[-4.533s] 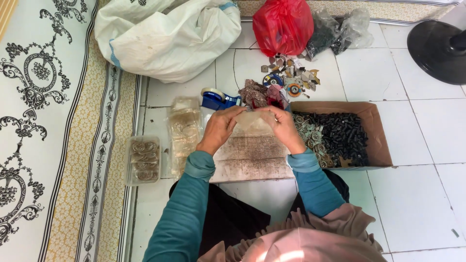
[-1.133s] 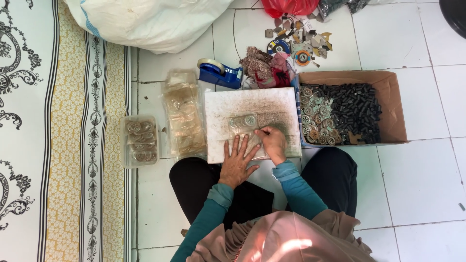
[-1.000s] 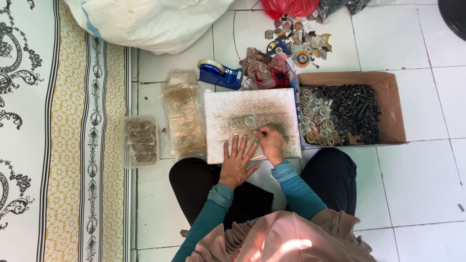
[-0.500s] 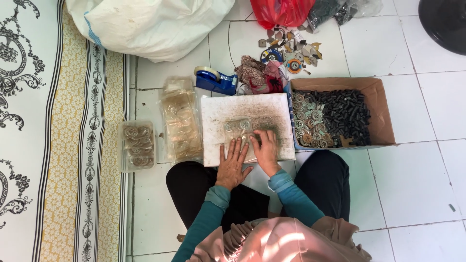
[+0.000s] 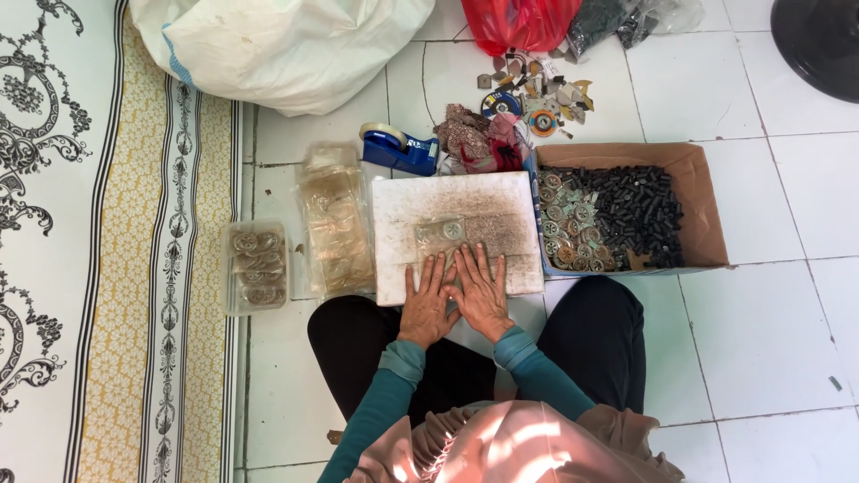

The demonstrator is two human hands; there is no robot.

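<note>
I see both hands flat on the white board (image 5: 465, 192): left hand (image 5: 427, 304) and right hand (image 5: 480, 291) side by side at its near edge, fingers spread, each grip fully open and holding nothing. The clear packet (image 5: 440, 231) of small round parts lies on the board just beyond the fingertips, apart from them as far as I can tell. Its long axis runs left to right across the board, tilted slightly up toward the box (image 5: 698, 179). My worry: the board sits partly over the lap, so uneven pressing could tip it and slide the slick packet off onto the floor (image 5: 769, 340).
</note>
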